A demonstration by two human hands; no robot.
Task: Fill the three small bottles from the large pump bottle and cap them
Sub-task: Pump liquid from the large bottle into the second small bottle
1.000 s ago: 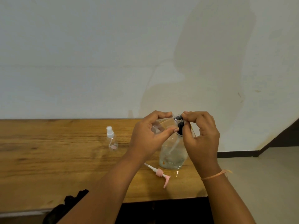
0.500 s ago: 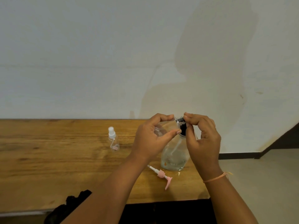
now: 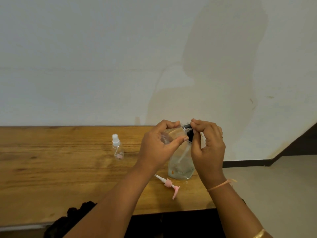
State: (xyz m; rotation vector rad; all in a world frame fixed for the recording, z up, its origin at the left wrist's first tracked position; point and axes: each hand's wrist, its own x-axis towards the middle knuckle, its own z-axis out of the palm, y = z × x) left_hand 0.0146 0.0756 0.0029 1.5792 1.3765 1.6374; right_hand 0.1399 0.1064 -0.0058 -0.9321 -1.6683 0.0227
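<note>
On the wooden table (image 3: 51,177), the large bottle (image 3: 181,167) stands upright. Above it the left hand (image 3: 159,148) grips a small clear bottle (image 3: 169,136) tipped sideways, neck rightward, where the right hand (image 3: 209,146) pinches its black cap (image 3: 189,133). A spray bottle (image 3: 117,148) stands apart at left; a pink pump (image 3: 169,184) lies just beside the large bottle's base.

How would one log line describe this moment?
left hand: grips small bottle | right hand: pinches black cap | pink pump: on table

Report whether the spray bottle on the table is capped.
Capped. A white spray head sits on the neck of the spray bottle, which stands upright on the table.
</note>
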